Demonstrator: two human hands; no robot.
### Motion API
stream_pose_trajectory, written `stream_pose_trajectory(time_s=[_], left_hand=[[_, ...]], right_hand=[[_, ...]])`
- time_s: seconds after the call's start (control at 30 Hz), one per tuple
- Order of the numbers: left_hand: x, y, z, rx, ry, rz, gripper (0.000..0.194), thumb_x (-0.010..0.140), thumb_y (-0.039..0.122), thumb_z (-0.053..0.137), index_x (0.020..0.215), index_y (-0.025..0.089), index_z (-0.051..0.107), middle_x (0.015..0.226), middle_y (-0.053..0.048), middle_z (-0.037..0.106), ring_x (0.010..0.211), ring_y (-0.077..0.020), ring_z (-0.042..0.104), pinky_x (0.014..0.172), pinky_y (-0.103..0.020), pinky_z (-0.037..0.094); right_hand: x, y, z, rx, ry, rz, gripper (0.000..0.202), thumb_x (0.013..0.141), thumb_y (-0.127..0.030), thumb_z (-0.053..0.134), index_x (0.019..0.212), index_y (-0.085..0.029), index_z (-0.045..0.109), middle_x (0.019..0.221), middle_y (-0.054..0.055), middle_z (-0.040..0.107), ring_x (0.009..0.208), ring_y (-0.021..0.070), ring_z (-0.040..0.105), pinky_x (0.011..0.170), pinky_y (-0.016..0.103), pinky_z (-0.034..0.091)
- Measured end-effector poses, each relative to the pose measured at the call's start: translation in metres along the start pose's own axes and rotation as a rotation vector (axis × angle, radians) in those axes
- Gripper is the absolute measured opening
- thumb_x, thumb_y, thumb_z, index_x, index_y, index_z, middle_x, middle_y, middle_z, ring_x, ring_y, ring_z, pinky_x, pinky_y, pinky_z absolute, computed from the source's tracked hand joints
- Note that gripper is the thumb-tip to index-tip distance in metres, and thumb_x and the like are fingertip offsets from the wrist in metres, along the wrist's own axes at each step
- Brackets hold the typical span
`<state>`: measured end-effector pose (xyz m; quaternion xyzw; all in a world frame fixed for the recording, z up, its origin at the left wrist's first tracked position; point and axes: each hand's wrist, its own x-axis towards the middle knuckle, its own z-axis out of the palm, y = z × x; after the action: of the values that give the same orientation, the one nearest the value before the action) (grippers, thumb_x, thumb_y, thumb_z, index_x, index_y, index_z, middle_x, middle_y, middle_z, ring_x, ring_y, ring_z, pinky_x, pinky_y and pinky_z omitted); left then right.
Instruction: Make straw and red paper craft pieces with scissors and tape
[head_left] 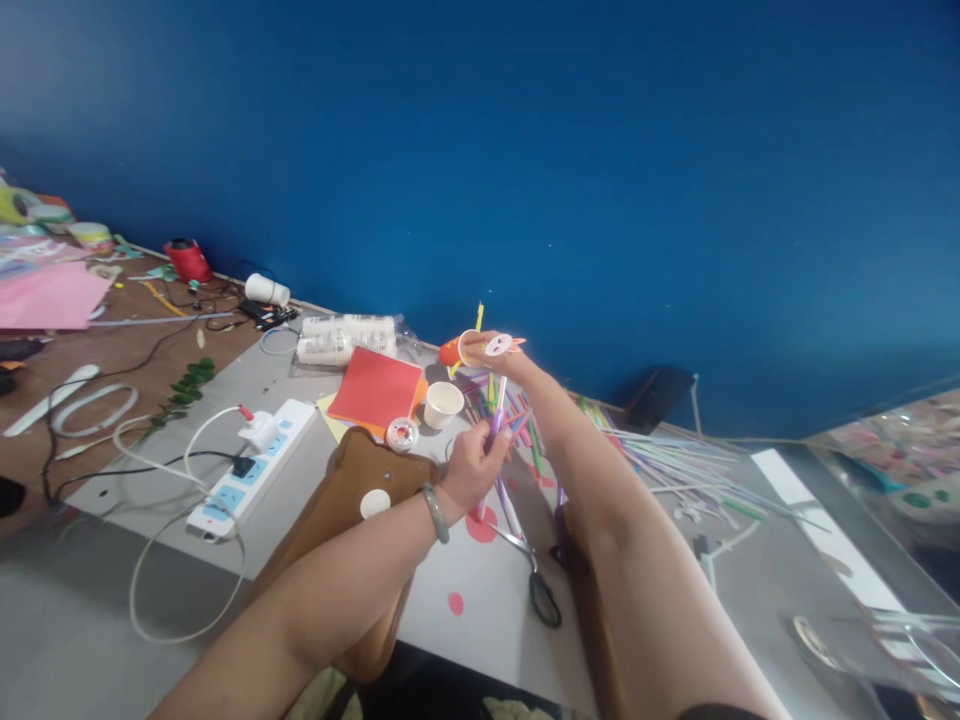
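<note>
My left hand (476, 465) is closed around a purple stick (496, 420), which stands upright in the fist. At the stick's upper end, against my right hand, shows a white round rabbit-like face (498, 345) with pinkish ears; whether the two are joined, I cannot tell. My right hand (484, 350) stretches out to an orange-red paper cup (451, 352), fingers at its rim; some fingertips are hidden. A yellow straw (480, 317) sticks up behind the cup. Below my left hand lie scissors (541, 590) with dark handles, partly open, beside a red paper disc (481, 526).
A plain paper cup (443, 405), a tape roll (402, 434) and red paper sheets (375, 385) lie left of my hands. A power strip (251, 470) with cables sits farther left. Many coloured sticks (675, 465) spread at right. A blue wall (480, 150) rises behind.
</note>
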<state>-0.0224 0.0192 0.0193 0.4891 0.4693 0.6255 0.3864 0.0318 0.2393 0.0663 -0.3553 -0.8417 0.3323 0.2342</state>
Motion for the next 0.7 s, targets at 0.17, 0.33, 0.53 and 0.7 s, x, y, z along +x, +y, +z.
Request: stream_pose_trajectory(time_s=[0.17, 0.33, 0.53, 0.7], left_hand=[[0.000, 0.000, 0.000, 0.005, -0.007, -0.003, 0.037, 0.093, 0.047, 0.050, 0.072, 0.018, 0.058, 0.063, 0.000, 0.063, 0.057, -0.0118, 0.055, 0.061, -0.026, 0.041], [0.001, 0.000, 0.000, -0.020, 0.007, -0.030, 0.037, 0.093, 0.047, 0.050, 0.071, 0.018, 0.058, 0.063, 0.000, 0.063, 0.057, -0.0115, 0.055, 0.061, -0.025, 0.041], [0.000, 0.000, 0.002, -0.036, -0.011, -0.045, 0.036, 0.094, 0.048, 0.049, 0.074, 0.018, 0.058, 0.063, 0.000, 0.063, 0.057, -0.0114, 0.055, 0.061, -0.025, 0.043], [0.000, 0.000, 0.002, -0.056, -0.006, -0.059, 0.032, 0.094, 0.048, 0.049, 0.084, 0.019, 0.058, 0.063, 0.001, 0.062, 0.058, -0.0117, 0.056, 0.061, -0.025, 0.043]], right_hand=[[0.001, 0.002, -0.008, 0.214, -0.006, 0.035, 0.045, 0.062, -0.038, 0.077, 0.101, -0.019, 0.065, 0.094, 0.006, 0.070, 0.079, 0.0186, 0.063, 0.069, 0.030, 0.052], [0.010, 0.011, -0.004, 0.288, 0.119, 0.137, 0.037, 0.051, -0.025, 0.079, 0.081, -0.019, 0.058, 0.078, 0.000, 0.064, 0.072, 0.0156, 0.058, 0.065, 0.029, 0.051], [0.019, 0.011, 0.001, 0.345, 0.190, 0.125, 0.037, 0.050, -0.022, 0.076, 0.083, -0.016, 0.061, 0.078, 0.001, 0.066, 0.075, 0.0167, 0.060, 0.071, 0.030, 0.051], [0.031, 0.007, -0.005, 0.310, 0.177, 0.082, 0.041, 0.050, -0.025, 0.081, 0.086, -0.013, 0.067, 0.086, 0.005, 0.070, 0.083, 0.0198, 0.064, 0.079, 0.032, 0.052]])
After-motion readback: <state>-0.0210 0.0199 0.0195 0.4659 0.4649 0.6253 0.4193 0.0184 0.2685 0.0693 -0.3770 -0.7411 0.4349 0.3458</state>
